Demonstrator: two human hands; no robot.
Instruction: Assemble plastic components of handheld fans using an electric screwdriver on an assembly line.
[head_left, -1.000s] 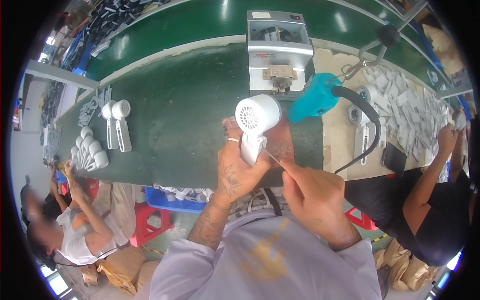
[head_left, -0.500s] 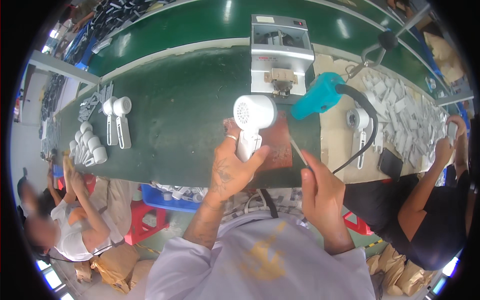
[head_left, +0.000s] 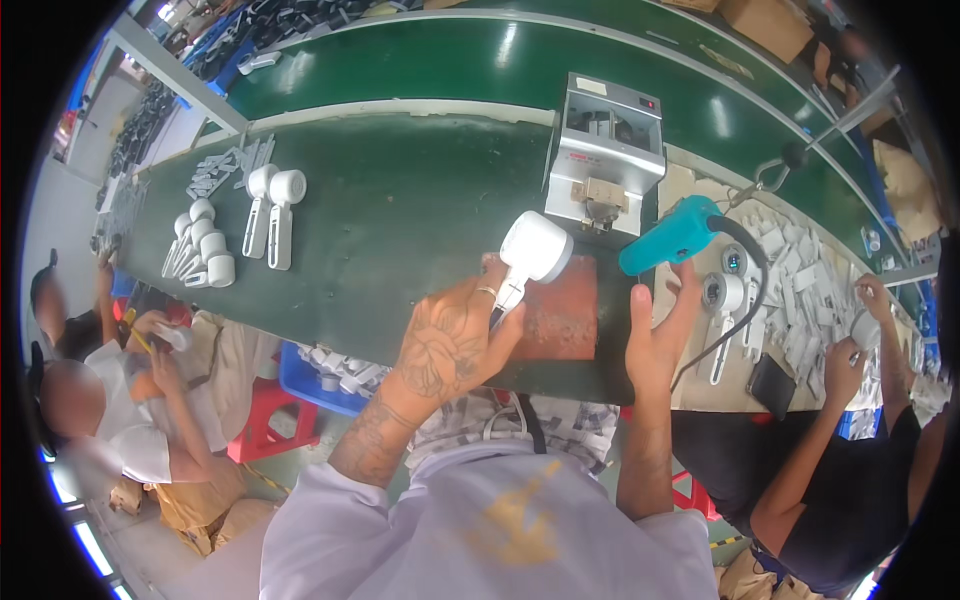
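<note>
A white hair-dryer-shaped housing with a round drum head is gripped by its handle in my left hand. It tilts above a reddish-brown mat on the green bench, its head up and to the right. My right hand is raised with thumb and fingers apart. Its fingertips are just below a teal electric screwdriver hanging from a hook; whether they touch it I cannot tell. No object shows in that hand.
A grey machine stands behind the mat. Similar white housings lie at the left, near grey strips. On the right are white parts, a black flat object and the screwdriver's cable. People work on both sides.
My right hand has opened and risen toward the teal screwdriver; the thin strip seen at its fingers is no longer visible there. The left hand has turned the housing's vented face out of sight.
</note>
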